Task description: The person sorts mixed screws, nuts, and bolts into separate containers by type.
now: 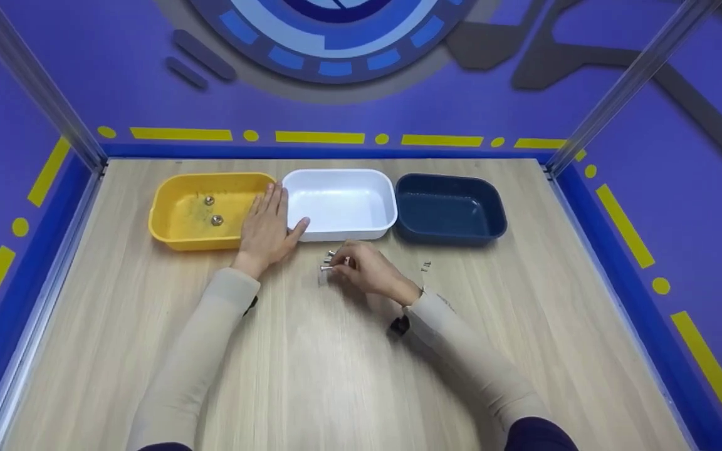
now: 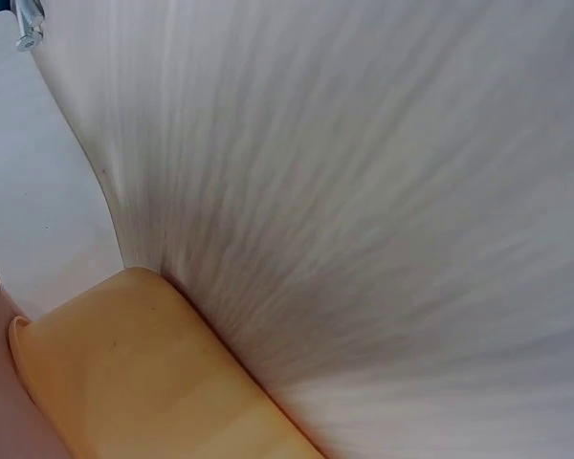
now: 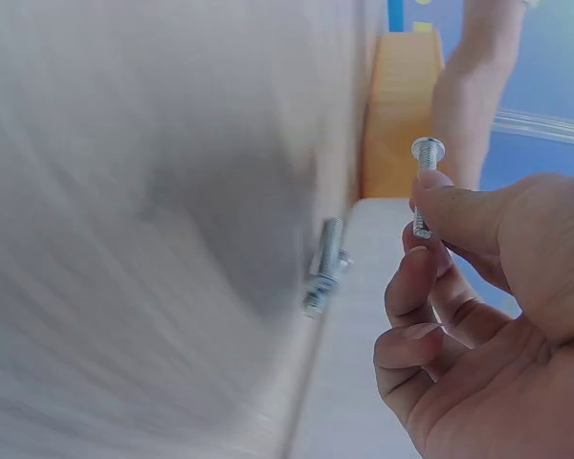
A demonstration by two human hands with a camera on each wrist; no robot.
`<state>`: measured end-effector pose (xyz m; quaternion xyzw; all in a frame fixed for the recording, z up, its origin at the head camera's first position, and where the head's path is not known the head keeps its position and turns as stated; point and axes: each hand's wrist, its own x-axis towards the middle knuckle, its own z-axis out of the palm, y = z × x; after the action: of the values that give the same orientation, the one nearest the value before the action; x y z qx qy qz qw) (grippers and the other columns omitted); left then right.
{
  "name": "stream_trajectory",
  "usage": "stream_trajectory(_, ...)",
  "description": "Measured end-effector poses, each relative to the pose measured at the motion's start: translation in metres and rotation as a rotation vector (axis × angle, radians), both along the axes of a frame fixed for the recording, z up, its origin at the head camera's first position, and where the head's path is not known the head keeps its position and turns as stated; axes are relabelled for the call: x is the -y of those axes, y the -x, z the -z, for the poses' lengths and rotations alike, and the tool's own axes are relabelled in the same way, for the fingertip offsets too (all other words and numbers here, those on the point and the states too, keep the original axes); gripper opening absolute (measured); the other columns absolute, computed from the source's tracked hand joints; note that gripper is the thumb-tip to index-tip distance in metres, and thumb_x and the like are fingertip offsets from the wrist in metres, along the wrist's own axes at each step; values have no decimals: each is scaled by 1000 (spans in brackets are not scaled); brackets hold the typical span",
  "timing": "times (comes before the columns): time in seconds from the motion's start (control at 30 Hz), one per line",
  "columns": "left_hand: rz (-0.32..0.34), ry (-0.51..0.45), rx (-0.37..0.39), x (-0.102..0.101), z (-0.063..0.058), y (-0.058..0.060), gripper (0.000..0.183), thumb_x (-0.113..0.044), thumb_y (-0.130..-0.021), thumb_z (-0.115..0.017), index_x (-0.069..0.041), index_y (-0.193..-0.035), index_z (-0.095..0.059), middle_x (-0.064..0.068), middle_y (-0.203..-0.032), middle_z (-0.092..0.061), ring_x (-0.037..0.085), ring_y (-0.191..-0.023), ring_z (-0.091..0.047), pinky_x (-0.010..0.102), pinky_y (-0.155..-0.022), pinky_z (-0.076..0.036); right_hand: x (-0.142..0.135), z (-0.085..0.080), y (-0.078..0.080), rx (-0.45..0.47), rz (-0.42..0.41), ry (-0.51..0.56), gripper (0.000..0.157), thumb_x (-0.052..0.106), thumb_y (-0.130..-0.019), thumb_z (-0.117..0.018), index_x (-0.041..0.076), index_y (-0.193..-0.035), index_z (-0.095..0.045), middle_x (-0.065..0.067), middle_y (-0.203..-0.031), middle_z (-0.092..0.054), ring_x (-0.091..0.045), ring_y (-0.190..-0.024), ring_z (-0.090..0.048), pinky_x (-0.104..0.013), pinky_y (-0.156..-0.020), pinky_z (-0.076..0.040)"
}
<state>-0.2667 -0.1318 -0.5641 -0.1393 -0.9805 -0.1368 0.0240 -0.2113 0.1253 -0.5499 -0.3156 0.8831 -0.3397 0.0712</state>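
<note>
My right hand [image 1: 367, 269] pinches a silver bolt [image 3: 427, 151] between thumb and fingers, its round head pointing away from the palm in the right wrist view. More bolts [image 3: 328, 266] lie together on the table, just in front of the white bin [image 1: 340, 237]. Fingers straight, my left hand [image 1: 265, 228] rests across the adjoining rims of the yellow bin [image 1: 195, 244] and the white bin, its thumb over the white one's front edge. Two nuts [image 1: 217, 220] sit inside the yellow bin. The left wrist view shows mostly tabletop and the bins' outer walls.
A dark blue bin [image 1: 452, 239] stands right of the white one, completing a row along the back of the wooden table [image 1: 311, 376]. Several tiny screws [image 1: 425, 266] lie in front of it. Purple panels [image 1: 649, 156] with metal corner posts enclose the table's back and sides.
</note>
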Motion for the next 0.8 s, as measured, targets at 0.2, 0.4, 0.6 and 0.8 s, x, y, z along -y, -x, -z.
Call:
stream_trajectory(0.2,-13,9,-14,-1,0,0,88,-62,-112,-30,5,-168,-17,22,-178,-12,36,-167,-8,51,-137,-10,1,-14,9,-37,-3,35,9,11,-101,-74,6,-103,-81,-6,-95,-72,-12,-80,-63,-22,-70,-53)
stream_trajectory(0.4,-17,30,-13,-2,1,1,82,-57,-114,-26,5,-168,-17,22,-178,-14,35,-167,-8,51,-137,-12,2,-29,22,-74,13,76,10,10,-101,-74,3,-102,-81,-10,-95,-71,-13,-76,-61,-22,-68,-52)
stream_trajectory(0.6,-21,41,-3,-3,3,2,85,-60,-113,-24,4,-168,-16,21,-179,-13,34,-167,-8,49,-138,-10,4,-40,36,-111,47,50,10,11,-102,-74,4,-102,-80,-9,-97,-71,-13,-74,-61,-22,-68,-51)
stream_trajectory(0.8,-26,51,4,-4,3,3,85,-60,-113,-23,3,-169,-14,22,-178,-13,34,-167,-7,49,-138,-10,8,-47,44,-112,67,27,11,15,-103,-73,5,-104,-80,-8,-100,-72,-14,-74,-62,-23,-67,-51)
